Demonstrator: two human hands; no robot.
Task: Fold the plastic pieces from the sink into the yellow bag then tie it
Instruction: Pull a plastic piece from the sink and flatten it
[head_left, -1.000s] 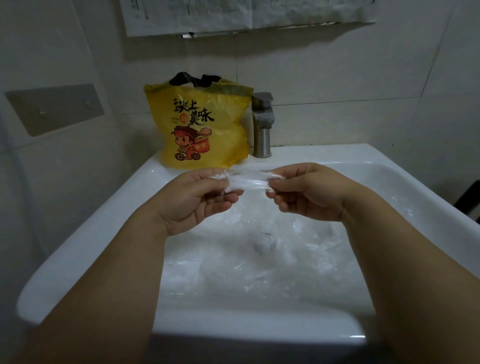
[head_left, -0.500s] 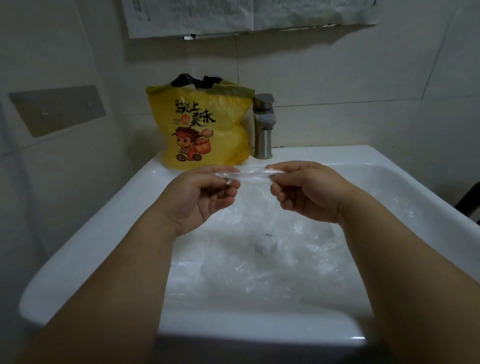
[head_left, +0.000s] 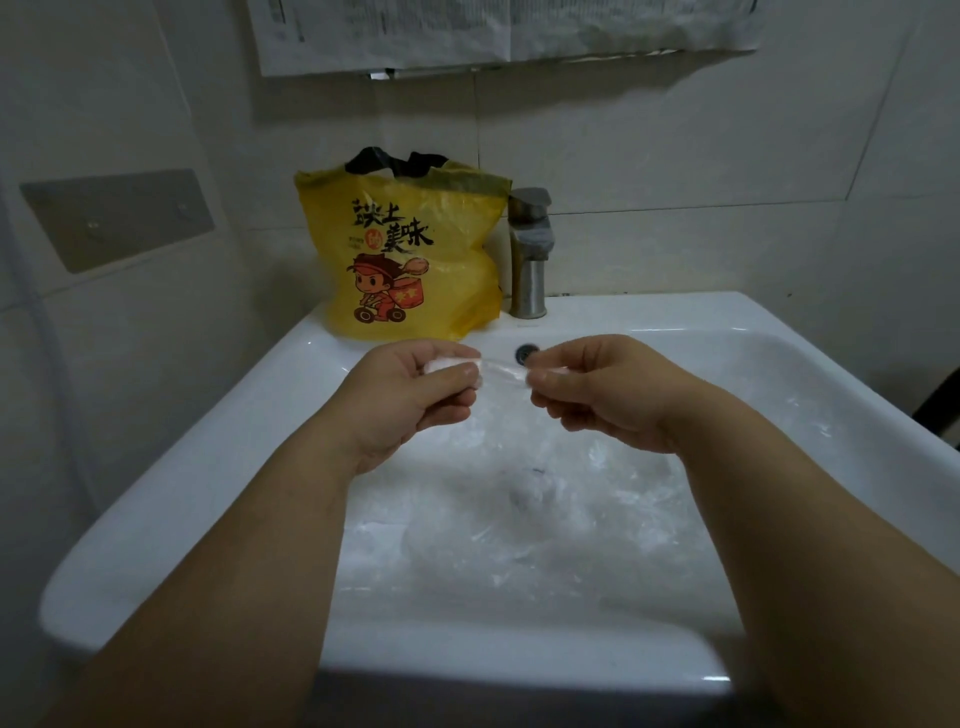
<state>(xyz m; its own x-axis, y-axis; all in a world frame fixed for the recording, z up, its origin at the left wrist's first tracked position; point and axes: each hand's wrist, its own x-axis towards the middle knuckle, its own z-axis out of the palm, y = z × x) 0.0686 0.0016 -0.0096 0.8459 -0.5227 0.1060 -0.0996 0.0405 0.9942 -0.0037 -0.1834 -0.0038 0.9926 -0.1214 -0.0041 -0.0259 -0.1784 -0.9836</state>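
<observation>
Clear plastic piece (head_left: 501, 370), folded narrow, is pinched between left hand (head_left: 410, 395) and right hand (head_left: 597, 397) above the sink (head_left: 156, 509); loose plastic (head_left: 519, 514), seemingly several pieces, lies inside. The yellow bag (head_left: 405, 260) stands beside the tap (head_left: 530, 249), untied: early on.

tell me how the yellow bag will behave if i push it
Probably floppy: the bag is thin crinkled film, its top sagging. Likely light, so a push may slide or tip it on the smooth sink ledge. The tap beside it might brace it.

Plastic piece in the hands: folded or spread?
Folded: the plastic piece is a narrow strip pinched between left hand and right hand.
</observation>
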